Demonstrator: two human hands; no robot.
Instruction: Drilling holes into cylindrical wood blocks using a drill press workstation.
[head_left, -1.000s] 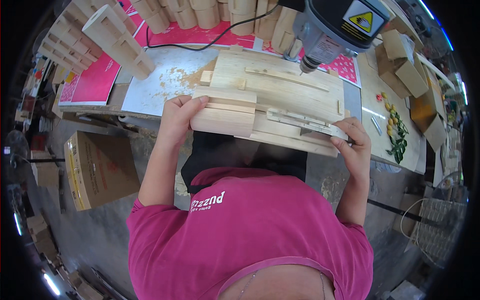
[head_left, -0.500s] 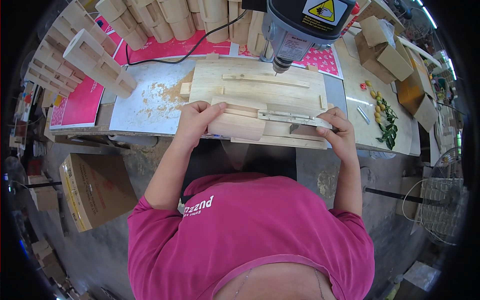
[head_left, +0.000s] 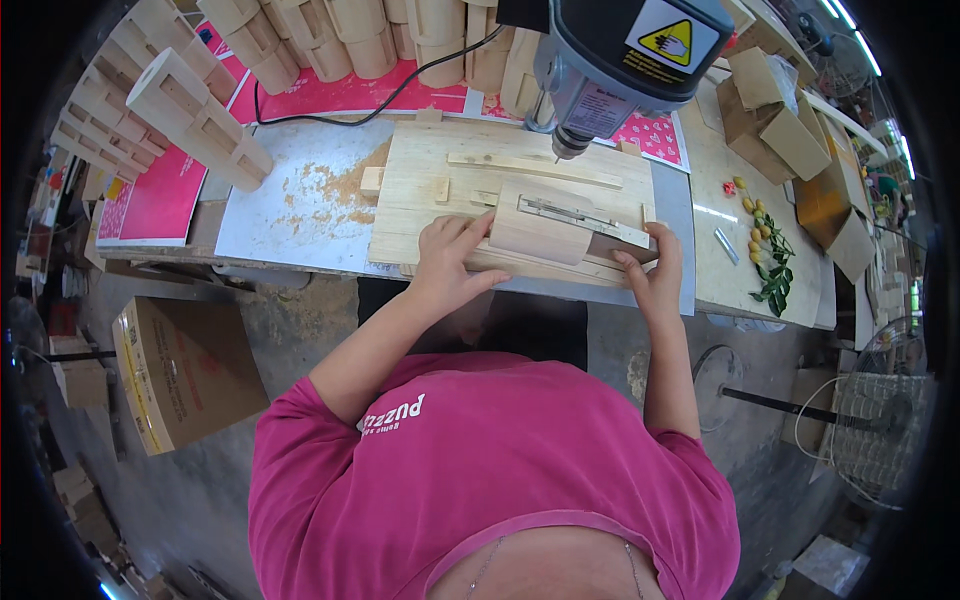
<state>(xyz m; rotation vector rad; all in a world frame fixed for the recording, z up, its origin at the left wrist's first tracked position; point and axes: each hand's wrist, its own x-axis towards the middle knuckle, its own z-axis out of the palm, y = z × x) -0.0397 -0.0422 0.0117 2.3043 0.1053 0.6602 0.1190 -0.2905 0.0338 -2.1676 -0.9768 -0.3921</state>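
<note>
A pale wooden cylinder lies on its side on the wooden board. A narrow slotted strip runs along its top and sticks out past its right end, above a dark flat piece. My right hand pinches the strip's outer end between thumb and fingers. Against the cylinder's left end rests my left hand, its thumb spread from the stretched fingers and not wrapped round the wood. Behind the cylinder hangs the drill press, its chuck above the board.
Thin wooden battens are fixed on the board. Several wooden cylinders stand at the back left, near sawdust. A black cable crosses the back. Yellow fruit with leaves and open cartons are on the right.
The cylinder and strip have moved right and down onto the board, and the strip now overlaps the cylinder more. My left hand has loosened from its grasp and its thumb has swung outward.
</note>
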